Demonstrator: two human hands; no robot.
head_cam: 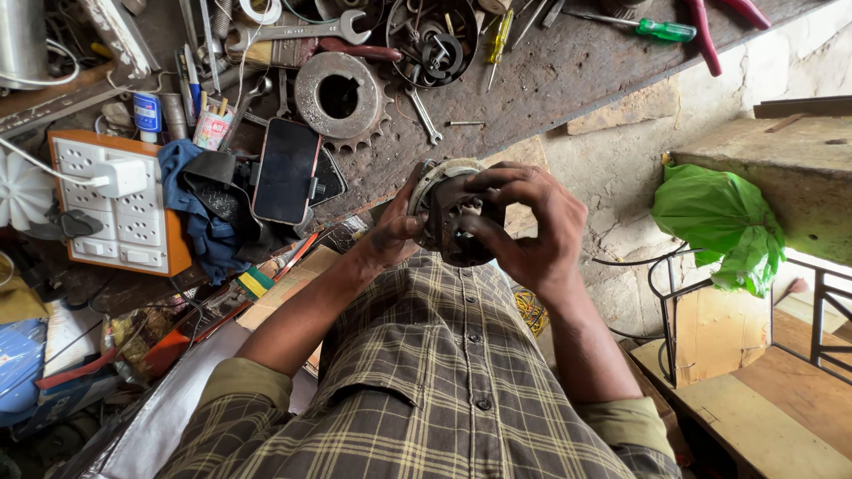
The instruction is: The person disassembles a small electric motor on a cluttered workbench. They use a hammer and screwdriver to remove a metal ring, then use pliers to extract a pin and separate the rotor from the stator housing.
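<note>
Both hands grip a round, dark, greasy metal part [453,217] with a toothed middle, held in the air just off the near edge of the cluttered metal surface [550,80] and above the person's checked shirt. The left hand [395,232] clasps the part's left rim, thumb curled over it; the right hand [532,226] wraps its right side with fingers bent across the face. Beyond the part, on the surface, lie a large rusty sprocket [342,98] and a black phone [286,170], near but apart from it. Farther left of the part sits a white socket board [115,208]. To the right of the part there is open room above the rough floor, up to a green plastic bag [723,226].
</note>
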